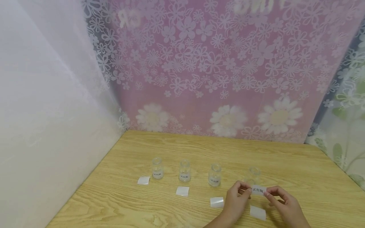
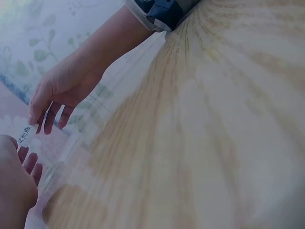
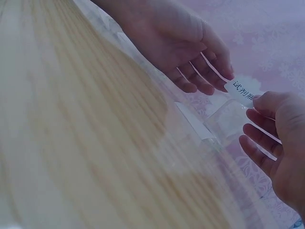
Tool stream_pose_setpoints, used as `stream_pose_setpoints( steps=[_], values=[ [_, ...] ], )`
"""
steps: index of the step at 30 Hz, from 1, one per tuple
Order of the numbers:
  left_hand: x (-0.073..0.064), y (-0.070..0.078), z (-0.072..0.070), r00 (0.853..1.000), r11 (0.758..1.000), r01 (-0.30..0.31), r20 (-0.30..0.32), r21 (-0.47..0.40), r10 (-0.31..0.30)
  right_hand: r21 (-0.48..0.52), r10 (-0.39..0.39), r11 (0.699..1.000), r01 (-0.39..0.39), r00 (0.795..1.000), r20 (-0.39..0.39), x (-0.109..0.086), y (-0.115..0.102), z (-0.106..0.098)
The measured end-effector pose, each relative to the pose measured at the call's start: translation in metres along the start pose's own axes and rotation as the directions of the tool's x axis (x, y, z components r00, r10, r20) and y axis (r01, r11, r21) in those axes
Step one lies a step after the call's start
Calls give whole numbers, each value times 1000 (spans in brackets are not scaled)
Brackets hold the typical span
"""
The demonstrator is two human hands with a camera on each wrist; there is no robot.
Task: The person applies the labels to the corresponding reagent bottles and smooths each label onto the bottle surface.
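Between both hands a small white label (image 1: 258, 190) with dark handwritten characters is stretched flat. My left hand (image 1: 237, 200) pinches its left end with thumb and finger, and my right hand (image 1: 285, 202) pinches the right end. Just behind the label stands a clear glass bottle (image 1: 254, 174), its lower part hidden by the label and fingers. In the right wrist view the label (image 3: 242, 93) shows its writing between the two sets of fingertips. A white paper piece (image 1: 258, 213) lies on the table under the hands.
Left of the hands stand a labelled glass bottle (image 1: 214, 175), another bottle (image 1: 185, 171) and a third bottle (image 1: 157, 168). White paper pieces lie before them: one paper (image 1: 217, 202), a second paper (image 1: 182, 191), a third paper (image 1: 144, 180). A floral curtain (image 1: 199, 79) hangs behind the wooden table (image 1: 114, 202).
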State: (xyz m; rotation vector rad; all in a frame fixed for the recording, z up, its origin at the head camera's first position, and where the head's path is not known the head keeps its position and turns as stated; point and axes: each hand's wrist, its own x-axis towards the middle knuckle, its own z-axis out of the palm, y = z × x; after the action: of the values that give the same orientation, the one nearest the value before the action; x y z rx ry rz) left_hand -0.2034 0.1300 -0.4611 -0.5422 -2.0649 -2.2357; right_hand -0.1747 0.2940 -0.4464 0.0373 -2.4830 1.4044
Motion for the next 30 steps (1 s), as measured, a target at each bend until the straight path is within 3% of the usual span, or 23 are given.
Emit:
stream_pose_setpoints(
  steps=[4,9,17,24,30],
  values=[
    [0,0,0,1000,999,17,-6,29,-17,-12,5,1000,-5,1000,10,1,0,-1],
    [4,-2,2,997,996,47,-58,80,-43,-94,-4,996,7,1000,27,2,-1,-1],
    [8,-1,4,995,986,68,-89,155,-55,-125,-81,989,83,996,23,6,3,-2],
    [12,-2,11,993,958,11,-117,287,23,-67,-173,982,176,984,43,14,13,-8],
    [19,-9,16,989,930,-42,-114,365,89,-98,-208,971,216,974,87,25,23,-10]
  ],
)
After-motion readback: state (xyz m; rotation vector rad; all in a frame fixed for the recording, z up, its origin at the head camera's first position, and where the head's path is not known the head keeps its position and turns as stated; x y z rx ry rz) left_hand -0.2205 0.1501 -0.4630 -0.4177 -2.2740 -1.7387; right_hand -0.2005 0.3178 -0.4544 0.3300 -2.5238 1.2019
